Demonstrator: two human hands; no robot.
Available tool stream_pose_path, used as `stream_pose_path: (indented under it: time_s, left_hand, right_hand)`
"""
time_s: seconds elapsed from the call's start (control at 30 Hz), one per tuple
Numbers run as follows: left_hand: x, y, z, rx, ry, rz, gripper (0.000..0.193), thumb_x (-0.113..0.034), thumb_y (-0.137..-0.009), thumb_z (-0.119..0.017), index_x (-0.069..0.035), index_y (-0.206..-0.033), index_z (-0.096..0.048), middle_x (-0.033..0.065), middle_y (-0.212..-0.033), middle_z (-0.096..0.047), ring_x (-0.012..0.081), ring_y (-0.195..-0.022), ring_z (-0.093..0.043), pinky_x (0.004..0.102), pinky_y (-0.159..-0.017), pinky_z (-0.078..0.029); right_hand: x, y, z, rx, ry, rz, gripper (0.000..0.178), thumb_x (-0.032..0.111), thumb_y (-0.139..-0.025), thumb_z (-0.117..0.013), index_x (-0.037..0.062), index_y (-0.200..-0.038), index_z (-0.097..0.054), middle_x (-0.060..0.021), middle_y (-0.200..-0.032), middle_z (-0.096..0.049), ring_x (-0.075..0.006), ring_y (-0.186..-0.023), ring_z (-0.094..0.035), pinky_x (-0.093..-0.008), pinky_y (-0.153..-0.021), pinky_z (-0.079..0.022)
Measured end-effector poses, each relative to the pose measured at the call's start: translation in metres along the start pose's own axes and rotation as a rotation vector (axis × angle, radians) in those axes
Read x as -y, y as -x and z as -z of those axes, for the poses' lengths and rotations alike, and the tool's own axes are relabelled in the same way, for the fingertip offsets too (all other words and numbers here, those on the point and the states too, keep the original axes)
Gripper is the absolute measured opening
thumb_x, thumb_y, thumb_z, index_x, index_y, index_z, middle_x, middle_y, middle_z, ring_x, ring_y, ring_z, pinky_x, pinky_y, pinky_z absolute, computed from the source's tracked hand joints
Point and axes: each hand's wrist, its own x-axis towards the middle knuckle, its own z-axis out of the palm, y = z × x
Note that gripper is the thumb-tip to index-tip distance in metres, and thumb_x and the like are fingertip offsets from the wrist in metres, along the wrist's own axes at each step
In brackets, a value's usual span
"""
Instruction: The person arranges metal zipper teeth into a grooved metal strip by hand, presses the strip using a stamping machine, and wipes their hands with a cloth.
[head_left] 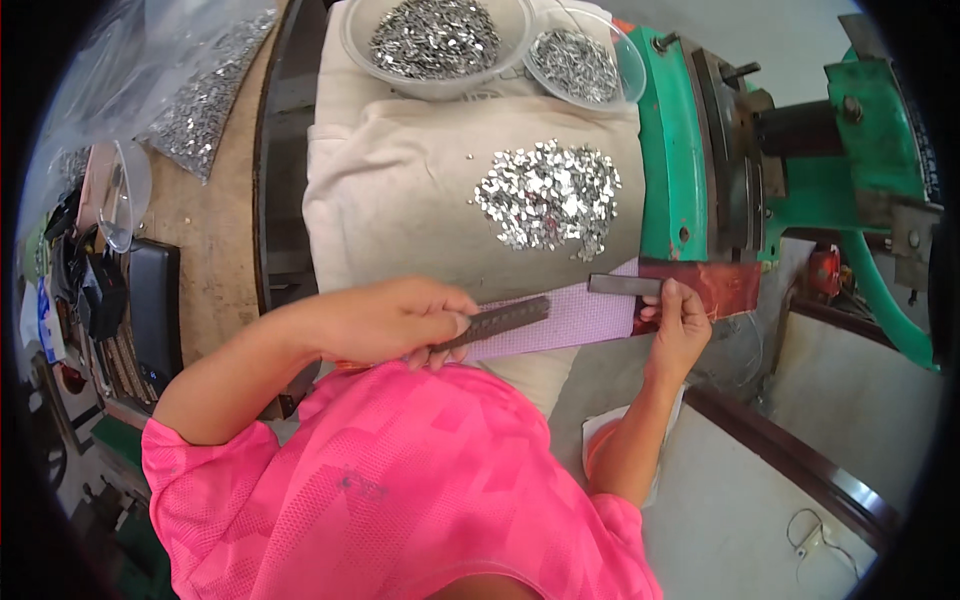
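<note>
My left hand (400,315) is closed around a dark, narrow metal strip (515,316) with a row of marks or notches along it. The strip's free end points right, over a lilac checked cloth (580,320) at my lap. Between the thumb and fingers of my right hand (680,322), a flat, smooth dark metal bar (622,285) is pinched at its right end. The two pieces are apart. Just beyond them, a loose pile of small shiny metal pieces (550,200) lies on a beige cloth (390,200).
Two clear plastic bowls (350,60) of small metal parts stand at the back. A green machine (675,150) rises close on the right. At left, a wooden bench (215,225) carries a plastic bag of metal pieces (200,110) and a black box (155,310).
</note>
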Motion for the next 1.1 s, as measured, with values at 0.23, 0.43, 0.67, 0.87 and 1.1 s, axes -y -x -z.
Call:
stream_pose_path:
  time_s: [0.23,0.43,0.67,0.87,1.1]
  left_hand:
    - [0.008,0.006,-0.019,-0.115,-0.212,0.084,0.027,-0.018,-0.104,-0.045,0.005,-0.111,-0.057,0.0051,-0.084,-0.066,0.0117,-0.066,-0.057,0.0272,-0.062,-0.049]
    - [0.024,0.027,-0.031,-0.527,-0.579,-0.111,0.024,-0.009,-0.092,-0.064,0.001,-0.110,-0.053,0.0167,-0.078,-0.062,0.0315,-0.066,-0.063,0.0406,-0.065,-0.051]
    - [0.041,0.017,-0.031,-0.709,-1.095,-0.392,0.028,-0.012,-0.080,-0.076,-0.004,-0.104,-0.063,0.0105,-0.101,-0.056,0.0303,-0.085,-0.063,0.0403,-0.069,-0.053]
    - [0.040,0.008,-0.029,-0.611,-1.326,-0.490,0.028,-0.014,-0.079,-0.074,-0.005,-0.101,-0.060,0.0097,-0.093,-0.052,0.0290,-0.084,-0.059,0.0406,-0.071,-0.051]
    - [0.029,0.010,-0.024,-0.574,-1.327,-0.503,0.028,-0.013,-0.079,-0.075,-0.004,-0.100,-0.060,0.0103,-0.094,-0.054,0.0289,-0.084,-0.059,0.0405,-0.072,-0.051]
  right_hand:
    - [0.009,0.015,-0.011,-0.121,0.746,0.473,0.024,0.014,-0.089,-0.075,0.0028,-0.110,-0.072,-0.0093,-0.090,-0.065,-0.0197,-0.075,-0.061,-0.0335,-0.063,-0.049]
    - [0.043,0.058,-0.071,0.274,0.549,0.714,0.020,0.013,-0.078,-0.081,0.0119,-0.098,-0.077,-0.0041,-0.082,-0.059,-0.0194,-0.066,-0.058,-0.0331,-0.058,-0.047]
    - [0.052,0.057,-0.105,0.520,0.626,0.850,0.020,0.013,-0.071,-0.083,0.0129,-0.091,-0.076,-0.0012,-0.080,-0.059,-0.0229,-0.073,-0.058,-0.0360,-0.062,-0.046]
    - [0.060,0.054,-0.108,0.592,0.649,0.907,0.012,0.013,-0.074,-0.079,0.0123,-0.083,-0.071,-0.0008,-0.079,-0.057,-0.0215,-0.075,-0.057,-0.0348,-0.066,-0.045]
    - [0.067,0.042,-0.108,0.721,0.704,0.958,0.013,0.015,-0.073,-0.078,0.0130,-0.082,-0.070,-0.0015,-0.080,-0.056,-0.0213,-0.078,-0.057,-0.0351,-0.067,-0.046]
